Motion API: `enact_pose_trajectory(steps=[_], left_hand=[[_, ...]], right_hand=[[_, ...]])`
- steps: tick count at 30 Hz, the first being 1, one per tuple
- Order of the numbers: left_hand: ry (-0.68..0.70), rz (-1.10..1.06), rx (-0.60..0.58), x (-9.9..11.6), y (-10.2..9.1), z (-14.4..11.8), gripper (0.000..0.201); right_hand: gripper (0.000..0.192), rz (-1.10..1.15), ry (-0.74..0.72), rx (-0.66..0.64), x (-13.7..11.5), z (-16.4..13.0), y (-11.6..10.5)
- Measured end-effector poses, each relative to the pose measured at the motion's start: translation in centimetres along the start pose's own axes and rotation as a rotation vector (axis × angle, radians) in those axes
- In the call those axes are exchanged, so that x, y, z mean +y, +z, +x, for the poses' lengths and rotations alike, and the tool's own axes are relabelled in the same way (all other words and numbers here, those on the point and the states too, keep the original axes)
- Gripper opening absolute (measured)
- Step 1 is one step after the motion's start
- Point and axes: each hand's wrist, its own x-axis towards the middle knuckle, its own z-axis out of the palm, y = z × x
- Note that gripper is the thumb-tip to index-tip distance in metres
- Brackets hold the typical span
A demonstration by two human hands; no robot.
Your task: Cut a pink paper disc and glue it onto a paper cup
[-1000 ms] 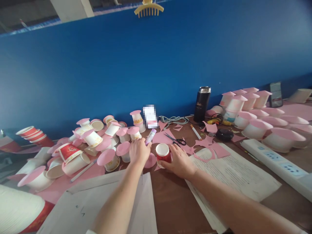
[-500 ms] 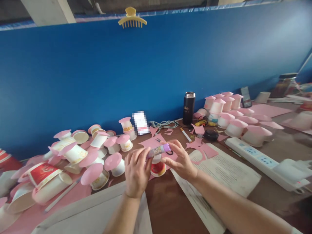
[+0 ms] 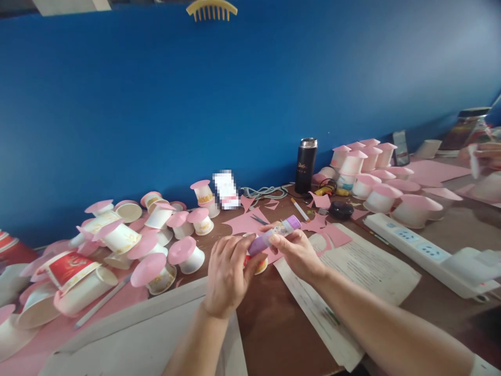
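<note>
A purple glue stick slants up to the right between my hands. My left hand is closed round its lower left end. My right hand pinches its middle with thumb and fingers. Behind and below it stands a red and yellow paper cup, mostly hidden by my hands. Scissors lie on cut pink paper just beyond; their handles are hidden.
Many paper cups with pink discs crowd the left; more stand in rows at right. A black thermos, a phone, a power strip and printed sheets are around. Another person's hand is at far right.
My right hand, open beside the glue stick before, has closed on it. The glue stick has shifted right and up. The view has tipped slightly downward.
</note>
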Motion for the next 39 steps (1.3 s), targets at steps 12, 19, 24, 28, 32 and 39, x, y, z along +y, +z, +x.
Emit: enact_pose_trajectory(steps=[12,19,24,28,32,39], left_hand=[[-0.085,0.188,-0.160,2.8,-0.4,0.2,0.026],[-0.167,0.285,-0.221,3.1,-0.1,0.6,0.035],[-0.143,0.280,-0.197,3.2,-0.3,0.4,0.034],[-0.187,0.211,-0.094,2.7,-0.7,0.1,0.033],[-0.338,0.233,0.021,0.4,-0.4,0.3,0.031],[-0.729,0.410,-0.319,-4.2,1.3,-0.7,0.031]], right_hand=[[0.033,0.028,0.086,0.044,-0.2,-0.3,0.5],[0.040,0.108,0.246,0.165,0.8,-0.1,1.6],[0.037,0.281,0.284,0.276,0.8,1.4,0.5],[0.039,0.417,0.177,0.443,0.9,3.2,-1.9],[0.043,0.393,0.227,0.361,1.8,3.4,-1.7],[0.044,0.339,0.280,0.280,2.8,2.2,-0.4]])
